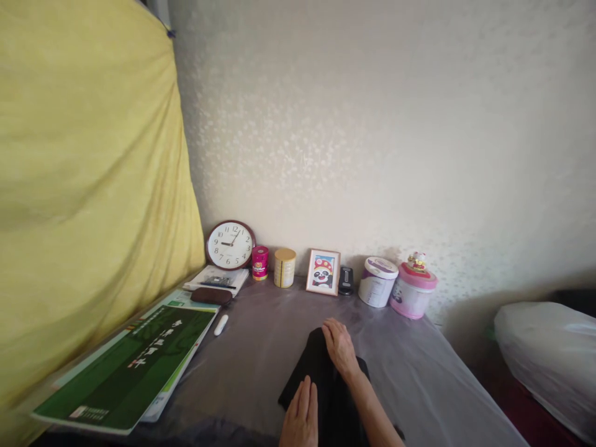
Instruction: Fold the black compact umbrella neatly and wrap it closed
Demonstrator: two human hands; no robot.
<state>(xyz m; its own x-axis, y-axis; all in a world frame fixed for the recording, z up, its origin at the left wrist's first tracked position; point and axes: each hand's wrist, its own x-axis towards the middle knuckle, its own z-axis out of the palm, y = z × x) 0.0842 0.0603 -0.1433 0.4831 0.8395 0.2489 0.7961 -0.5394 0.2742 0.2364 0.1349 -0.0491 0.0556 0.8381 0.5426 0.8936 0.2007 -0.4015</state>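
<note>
A piece of black cloth point(305, 372), perhaps a garment, lies on the grey-covered table in front of me, with a fold or seam running down its middle. My left hand point(300, 417) rests flat on its lower left part, fingers stretched out and close together. Farther up, my right hand point(341, 349) lies over the upper end of the cloth, its fingers slightly bent and pointing left. The right forearm crosses the right side of the cloth and hides some of it. The cloth's near end runs out of the frame.
On the left of the table point(251, 360) lie green books point(153, 366), a brown case point(212, 296) and a white stick-like object point(221, 325). Along the wall stand a clock point(231, 244), tins point(285, 268), a panda picture point(323, 272) and tubs point(378, 282). A plastic bag point(549, 360) is at right.
</note>
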